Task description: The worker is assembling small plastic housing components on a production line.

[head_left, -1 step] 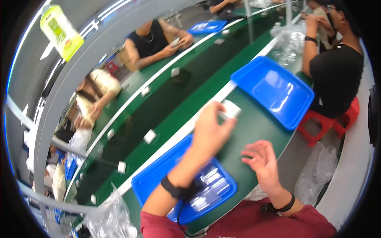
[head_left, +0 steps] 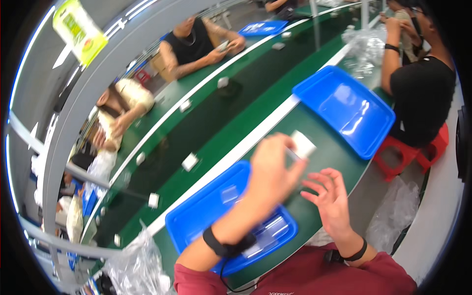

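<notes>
At the lower middle of the frame a blue tray (head_left: 196, 223) lies on the green bench (head_left: 339, 152), close to the bench's near edge, with bare green surface between it and a second blue tray (head_left: 344, 105) at the upper right. The left hand (head_left: 273, 169) – raised above the bench – pinches a small white box (head_left: 302, 144) at centre. The right hand (head_left: 332, 199), just beside, is spread open and holds nothing.

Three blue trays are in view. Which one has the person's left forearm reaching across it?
The nearest blue tray, directly under the left hand; the other two lie farther along the green bench.
</notes>
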`<state>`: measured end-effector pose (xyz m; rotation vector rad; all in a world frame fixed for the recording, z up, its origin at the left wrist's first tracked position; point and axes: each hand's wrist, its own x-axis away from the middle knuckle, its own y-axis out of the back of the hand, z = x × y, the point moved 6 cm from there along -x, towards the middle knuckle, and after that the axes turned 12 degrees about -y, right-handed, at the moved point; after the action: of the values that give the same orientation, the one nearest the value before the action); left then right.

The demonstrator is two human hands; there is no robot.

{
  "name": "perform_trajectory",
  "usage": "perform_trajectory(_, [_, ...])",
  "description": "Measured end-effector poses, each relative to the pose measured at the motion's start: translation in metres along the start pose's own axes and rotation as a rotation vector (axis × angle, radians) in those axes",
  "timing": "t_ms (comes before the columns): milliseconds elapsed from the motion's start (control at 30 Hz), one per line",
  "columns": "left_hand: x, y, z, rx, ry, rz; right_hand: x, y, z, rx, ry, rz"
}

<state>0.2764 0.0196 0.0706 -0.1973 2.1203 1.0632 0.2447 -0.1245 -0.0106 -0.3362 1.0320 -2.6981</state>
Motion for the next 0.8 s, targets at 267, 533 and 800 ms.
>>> perform_trajectory(267, [0.095,0.08,0.019,-0.215,0.193,0.078,0.014,-0.007,-0.037,-0.071,-0.18,0.054])
perform_trajectory(533, [0.151,0.089,0.067,0.028,0.458,0.124,0.041,-0.025,-0.036,0.336,-0.176,0.167])
perform_trajectory(800, [0.155,0.131,-0.038,0.753,0.664,-0.43,0.04,-0.065,-0.035,0.436,-0.269,0.303])
